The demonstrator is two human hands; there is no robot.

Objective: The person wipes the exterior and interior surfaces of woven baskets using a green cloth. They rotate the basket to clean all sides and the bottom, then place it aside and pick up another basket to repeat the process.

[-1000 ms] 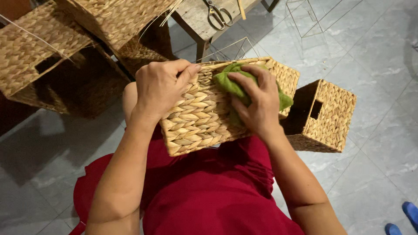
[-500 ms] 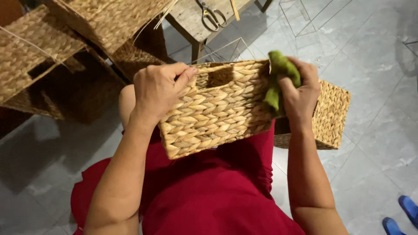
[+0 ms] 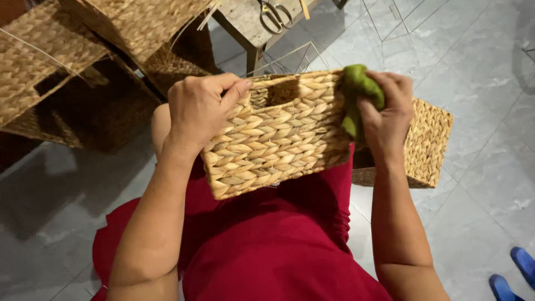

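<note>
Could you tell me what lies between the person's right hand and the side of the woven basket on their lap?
In the head view, a bunched green cloth lies between the right hand and the woven basket; the hand presses it against the basket's right end.

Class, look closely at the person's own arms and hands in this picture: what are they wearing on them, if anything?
Both forearms are bare: no sleeves reach them. The left hand and right hand wear no gloves, and no rings, watch or bracelets show. The red garment covers the lap below.

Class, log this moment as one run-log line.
left hand: grips woven basket rim | right hand: presses green cloth on basket's right end | basket: on lap
</note>
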